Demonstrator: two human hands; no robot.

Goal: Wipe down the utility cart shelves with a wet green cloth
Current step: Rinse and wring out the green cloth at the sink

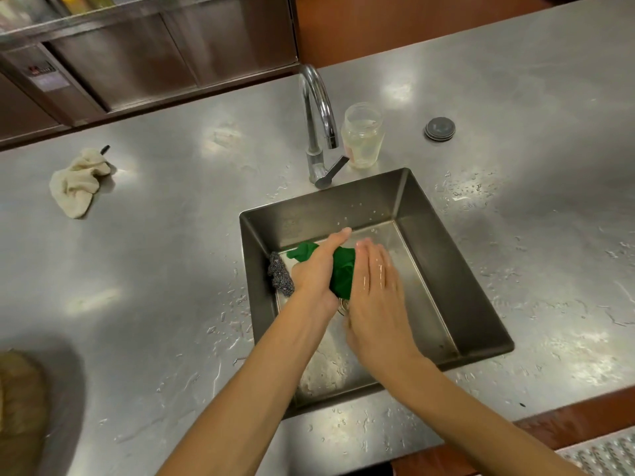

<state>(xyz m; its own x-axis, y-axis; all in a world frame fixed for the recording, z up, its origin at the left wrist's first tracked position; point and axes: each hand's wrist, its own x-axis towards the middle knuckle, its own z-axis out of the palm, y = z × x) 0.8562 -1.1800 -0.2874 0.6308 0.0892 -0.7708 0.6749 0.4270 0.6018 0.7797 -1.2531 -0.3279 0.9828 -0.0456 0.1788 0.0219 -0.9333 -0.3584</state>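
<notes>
- Head view, the only one I have: the cloth (pixel 342 273) is bunched up over the sink (pixel 433 242), nearer its left wall than its right. The cart is nowhere in view.
- My left hand (pixel 316 273) is wrapped round the cloth's middle. The fingers are curled tight and the thumb lies along the top, pointing at the sink's back wall. Green ends poke out on both sides of the fist.
- My right hand (pixel 374 286) is flat, wet and shiny, with the fingers straight and together. It lies against the cloth's right end, but I can't tell whether it presses or only touches.
- A scrubber (pixel 280 274) sits in the sink against the left wall, just beside my left hand.
- The tap (pixel 318 108) stands at the sink's back edge, and I see no water running from it. A jar (pixel 362 139) stands just right of it, and a round cap (pixel 439 128) lies further right.
- A beige rag (pixel 77 182) lies crumpled well to the left on the counter (pixel 171 269). Droplets dot the steel around the sink.
- My reading is that I'm wetting or wringing the cloth, and no shelf has been wiped yet.
- I'd expect the cloth to be soft, limp and light, a little heavier when soaked, and likely to drip on the way to the cart.
- I'd squeeze it at the bunched middle as now, then fold it into a pad and hold it under a flat palm for wiping.
</notes>
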